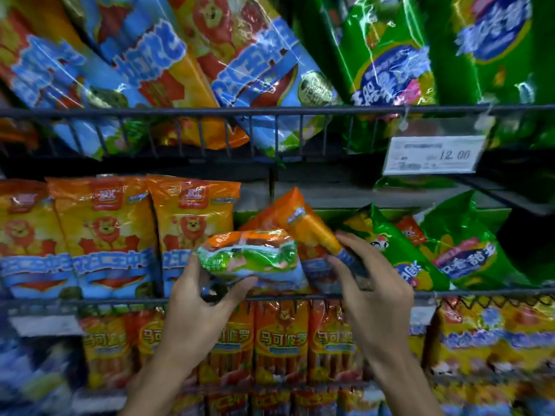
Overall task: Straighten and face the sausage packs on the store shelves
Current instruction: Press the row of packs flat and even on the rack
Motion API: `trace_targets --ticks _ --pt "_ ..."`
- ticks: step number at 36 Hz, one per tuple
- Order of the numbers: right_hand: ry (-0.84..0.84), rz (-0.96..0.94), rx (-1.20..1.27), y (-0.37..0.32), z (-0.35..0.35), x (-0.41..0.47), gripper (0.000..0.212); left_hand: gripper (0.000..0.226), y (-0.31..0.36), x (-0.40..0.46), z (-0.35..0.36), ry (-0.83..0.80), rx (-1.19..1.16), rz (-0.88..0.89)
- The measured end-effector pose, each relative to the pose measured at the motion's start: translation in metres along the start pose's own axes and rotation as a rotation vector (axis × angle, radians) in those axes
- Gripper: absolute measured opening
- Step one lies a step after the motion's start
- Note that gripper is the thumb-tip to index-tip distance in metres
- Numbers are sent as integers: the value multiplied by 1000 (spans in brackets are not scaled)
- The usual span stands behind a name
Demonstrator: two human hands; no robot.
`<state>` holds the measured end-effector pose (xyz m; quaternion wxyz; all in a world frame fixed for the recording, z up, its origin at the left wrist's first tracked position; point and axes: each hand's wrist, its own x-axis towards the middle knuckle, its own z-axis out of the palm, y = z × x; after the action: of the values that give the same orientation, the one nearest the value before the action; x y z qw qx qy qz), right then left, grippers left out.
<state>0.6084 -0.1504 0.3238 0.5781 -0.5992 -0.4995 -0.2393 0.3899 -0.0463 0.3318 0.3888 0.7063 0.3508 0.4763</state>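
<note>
On the middle wire shelf (pixel 120 301), several orange lion sausage packs (pixel 111 235) stand upright at the left. My left hand (pixel 198 298) grips a pack (pixel 252 256) turned end-on, its green and white bottom facing me. Just right of it, my right hand (pixel 369 283) holds the lower part of a tilted orange pack (pixel 303 223) that leans to the left. Green sausage packs (pixel 462 250) lie slumped at the right of the same shelf.
The upper shelf holds leaning blue-orange packs (pixel 249 64) and green packs (pixel 387 67) behind a wire rail (pixel 270 111). A price tag (pixel 435 154) reads 12.00. Below, a row of red-orange sausage packs (pixel 282 340) stands under my hands.
</note>
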Motion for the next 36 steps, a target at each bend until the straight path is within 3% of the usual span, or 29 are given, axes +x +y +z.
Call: trace_targets --ticks 2,4,9,14,23,27,32,36 --pt "66 55 18 3 -3 2 34 93 2 2 2 16 6 7" --pt "127 99 44 5 -5 1 33 100 4 5 3 16 13 39" --pt "192 188 86 5 -1 -6 34 43 14 11 11 54 57 198" --pt "278 241 114 -3 4 -11 32 44 16 19 13 88 -33 238" --pt "308 231 80 -10 4 -13 35 36 19 37 3 -6 -1 234" --pt "333 48 -1 -22 3 -21 37 41 17 33 0 -27 -111 255" --pt "96 -137 122 -42 12 -36 25 34 10 31 0 94 -281 267" --pt "-36 -61 189 -45 16 -33 30 29 14 33 -8 261 -453 265"
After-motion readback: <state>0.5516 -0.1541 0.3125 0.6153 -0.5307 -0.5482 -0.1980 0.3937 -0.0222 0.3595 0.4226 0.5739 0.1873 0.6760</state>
